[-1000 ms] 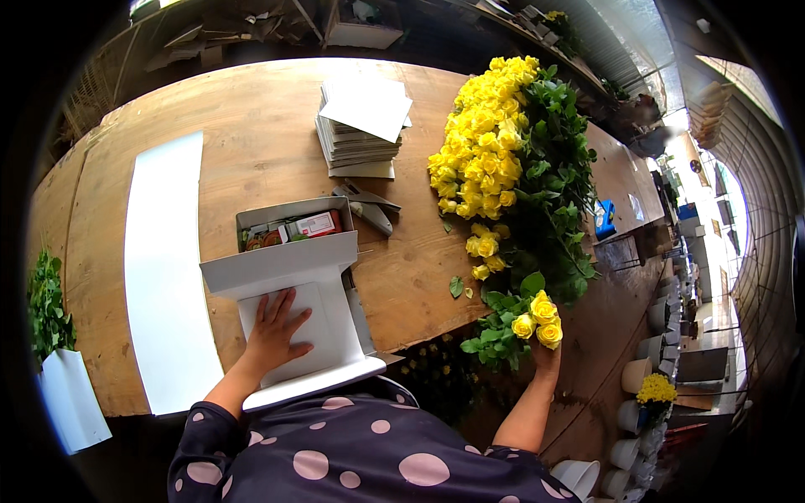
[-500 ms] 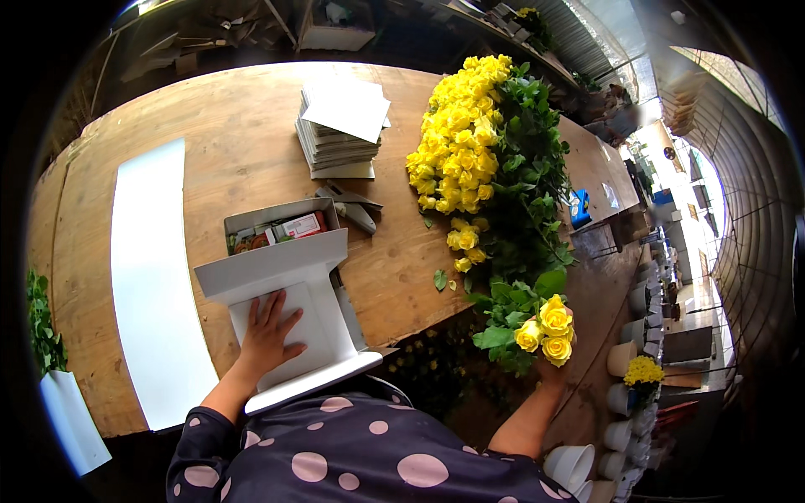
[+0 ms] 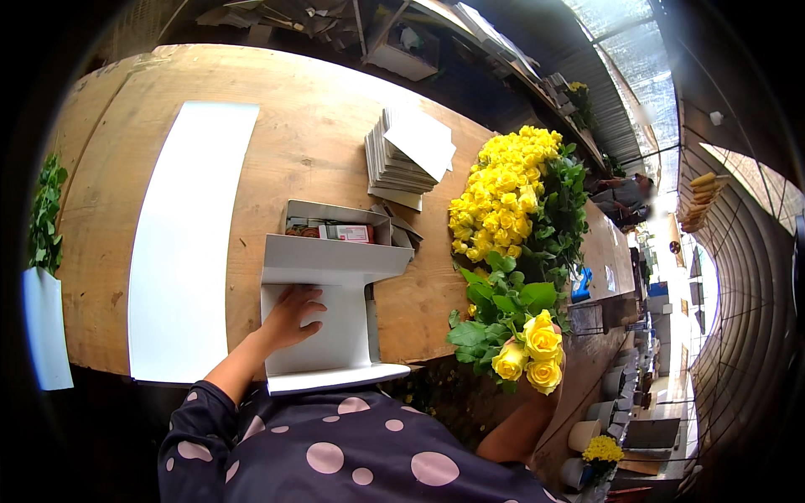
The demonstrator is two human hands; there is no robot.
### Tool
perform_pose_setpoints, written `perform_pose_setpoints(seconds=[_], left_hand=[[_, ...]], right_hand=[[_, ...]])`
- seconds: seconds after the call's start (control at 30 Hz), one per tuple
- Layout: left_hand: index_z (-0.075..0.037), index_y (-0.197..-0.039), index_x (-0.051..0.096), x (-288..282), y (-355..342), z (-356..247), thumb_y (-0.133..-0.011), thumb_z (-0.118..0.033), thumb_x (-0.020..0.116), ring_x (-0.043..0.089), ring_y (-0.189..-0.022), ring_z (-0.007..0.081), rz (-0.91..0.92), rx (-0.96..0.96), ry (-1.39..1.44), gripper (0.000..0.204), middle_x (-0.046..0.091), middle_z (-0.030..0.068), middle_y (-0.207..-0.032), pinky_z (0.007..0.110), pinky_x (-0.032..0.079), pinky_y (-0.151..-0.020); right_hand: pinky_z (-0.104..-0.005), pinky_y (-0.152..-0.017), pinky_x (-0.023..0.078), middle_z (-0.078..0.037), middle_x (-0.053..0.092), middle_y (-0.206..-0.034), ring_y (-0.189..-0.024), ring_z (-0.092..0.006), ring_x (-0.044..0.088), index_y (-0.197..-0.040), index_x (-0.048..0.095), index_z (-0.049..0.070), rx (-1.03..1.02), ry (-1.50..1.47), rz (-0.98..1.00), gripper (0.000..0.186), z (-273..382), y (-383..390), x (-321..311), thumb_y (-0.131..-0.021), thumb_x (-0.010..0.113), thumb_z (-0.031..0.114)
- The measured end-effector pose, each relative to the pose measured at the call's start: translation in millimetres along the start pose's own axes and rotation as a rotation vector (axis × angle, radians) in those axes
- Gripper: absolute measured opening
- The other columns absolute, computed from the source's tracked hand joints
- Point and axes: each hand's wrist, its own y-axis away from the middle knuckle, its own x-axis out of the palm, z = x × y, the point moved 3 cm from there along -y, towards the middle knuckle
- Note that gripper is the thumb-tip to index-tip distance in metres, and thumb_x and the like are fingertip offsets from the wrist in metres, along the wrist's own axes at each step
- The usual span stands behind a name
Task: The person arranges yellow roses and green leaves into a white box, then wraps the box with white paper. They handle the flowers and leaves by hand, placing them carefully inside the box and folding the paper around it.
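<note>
My left hand (image 3: 293,318) lies on a folded white card sheet (image 3: 323,344) at the table's near edge. Its fingers are apart and slightly bent. Just beyond it, an open white box (image 3: 335,258) holds small packets (image 3: 340,233), one red and white. Out to the right, my right hand (image 3: 561,349) grips a small bunch of yellow roses (image 3: 537,352) by the stems. Blooms and leaves hide most of its fingers. Three rose heads face up, with green leaves to their left.
A big heap of yellow roses (image 3: 507,189) lies on the wooden table (image 3: 277,159). A stack of white cards (image 3: 407,155) stands beside it. A long white sheet (image 3: 189,251) lies to the left. Pale pots (image 3: 584,436) line the floor at right.
My view has turned, so the table contents appear farther right. The rose bunch is nearer to the table edge. My left hand's fingers, flatter before, are now more bent on the card.
</note>
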Motion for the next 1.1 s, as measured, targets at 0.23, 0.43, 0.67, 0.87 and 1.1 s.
perform_pose_setpoints(seconds=[0.23, 0.43, 0.67, 0.87, 1.1], left_hand=[[-0.009, -0.095, 0.058, -23.4, -19.0, -14.8, -0.074, -0.014, 0.058, 0.048, -0.102, 0.0237, 0.025, -0.145, 0.234, 0.021, 0.055, 0.0078, -0.105, 0.034, 0.037, -0.089], [-0.009, -0.105, 0.055, -54.7, -57.7, -87.9, -0.079, -0.01, 0.055, 0.057, -0.084, 0.0193, 0.069, -0.026, 0.529, 0.026, 0.056, 0.0081, -0.102, 0.028, 0.046, -0.074], [-0.014, -0.125, 0.036, -72.3, -76.9, -182.0, -0.074, 0.0, 0.058, 0.053, -0.084, 0.018, 0.164, 0.401, 0.74, 0.057, 0.044, 0.0093, -0.109, 0.028, 0.047, -0.071], [-0.014, -0.12, 0.045, -75.1, -72.4, -193.2, -0.067, 0.003, 0.059, 0.045, -0.106, 0.0268, 0.09, 0.62, 0.695, 0.058, 0.045, 0.0096, -0.118, 0.035, 0.039, -0.089], [-0.014, -0.114, 0.051, -75.9, -67.5, -196.0, -0.066, 0.003, 0.059, 0.048, -0.102, 0.0263, 0.055, 0.633, 0.688, 0.051, 0.051, 0.0074, -0.109, 0.034, 0.039, -0.088]], right_hand=[[-0.0243, -0.072, 0.045, -0.006, 0.059, -0.093, -0.081, -0.0131, 0.057, -0.11, 0.046, 0.0, -0.271, 0.233, 0.316, 0.044, 56.4, -22.7, 31.4, -0.073, 0.065, 0.012], [-0.0246, -0.072, 0.045, -0.005, 0.059, -0.093, -0.079, -0.0135, 0.058, -0.11, 0.047, 0.001, -0.307, 0.264, 0.537, 0.044, 58.7, -31.9, 49.5, -0.07, 0.066, 0.009], [-0.0245, -0.071, 0.045, -0.005, 0.061, -0.09, -0.081, -0.0098, 0.057, -0.105, 0.052, 0.004, -0.016, -0.046, 0.457, 0.035, 89.3, -11.6, 68.0, -0.072, 0.065, 0.007], [-0.0256, -0.072, 0.044, -0.011, 0.059, -0.088, -0.081, -0.0159, 0.057, -0.096, 0.056, -0.005, -0.064, -0.042, 0.121, 0.022, 129.0, 11.5, 87.9, -0.079, 0.053, 0.007], [-0.0258, -0.073, 0.044, -0.01, 0.059, -0.087, -0.081, -0.0153, 0.057, -0.095, 0.056, -0.005, -0.062, -0.04, 0.202, 0.023, 123.3, 8.9, 85.6, -0.075, 0.058, 0.007]])
